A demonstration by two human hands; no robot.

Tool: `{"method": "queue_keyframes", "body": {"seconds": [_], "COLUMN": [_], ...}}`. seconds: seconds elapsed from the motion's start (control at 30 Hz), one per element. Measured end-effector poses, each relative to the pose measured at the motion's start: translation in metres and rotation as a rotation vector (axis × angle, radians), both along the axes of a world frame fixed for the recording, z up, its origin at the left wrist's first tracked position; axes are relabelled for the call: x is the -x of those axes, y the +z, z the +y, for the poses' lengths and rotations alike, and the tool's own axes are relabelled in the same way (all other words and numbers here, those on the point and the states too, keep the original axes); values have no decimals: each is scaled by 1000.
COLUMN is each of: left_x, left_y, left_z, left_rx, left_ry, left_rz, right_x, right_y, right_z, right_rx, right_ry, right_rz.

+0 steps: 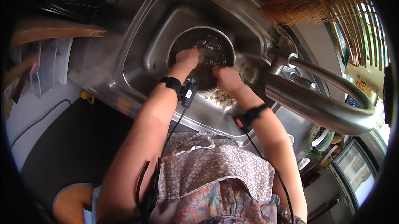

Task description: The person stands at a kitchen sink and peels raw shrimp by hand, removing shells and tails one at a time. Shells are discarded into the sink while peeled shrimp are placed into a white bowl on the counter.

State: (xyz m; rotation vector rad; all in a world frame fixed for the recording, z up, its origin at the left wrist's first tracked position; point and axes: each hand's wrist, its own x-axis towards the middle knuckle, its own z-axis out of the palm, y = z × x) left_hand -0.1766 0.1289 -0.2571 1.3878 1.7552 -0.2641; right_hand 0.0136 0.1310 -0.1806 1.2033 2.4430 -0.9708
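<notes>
A round metal bowl [233, 46] stands in the stainless steel sink [141, 46]. Dark, rippling water [212, 44] fills it, with glints on the surface. Over the bowl's left part is my left hand [188, 57], its fingers curled and turned down towards the water. My right hand [226, 76] reaches across the near right rim, fingertips bent into the bowl. Both sets of fingertips are hidden, so whether either hand grips something is unclear. Wet pale and brown scraps [224, 98] lie on the sink floor beside the bowl, below my right hand.
A thick curved metal faucet [324, 105] juts out on the right. Behind it hang a fibre broom [293, 1] and a slatted bamboo rack [349, 15]. A wooden board [59, 32] projects at the left. Cables [179, 121] run from both wristbands.
</notes>
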Motion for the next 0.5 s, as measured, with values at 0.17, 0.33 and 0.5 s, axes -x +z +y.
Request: {"method": "queue_keyframes", "body": {"seconds": [0.17, 0.33, 0.5], "left_x": [13, 22, 13], "left_y": [-26, 9, 28], "left_z": [-27, -9, -37], "left_rx": [-234, 62, -223], "left_ry": [-61, 53, 344], "left_rz": [59, -10, -418], "right_x": [47, 35, 14], "right_y": [-69, -83, -2], "right_z": [3, 2, 0], "right_rx": [-227, -327, -311], "right_ry": [173, 280, -119], "right_rz": [-377, -291, 47]}}
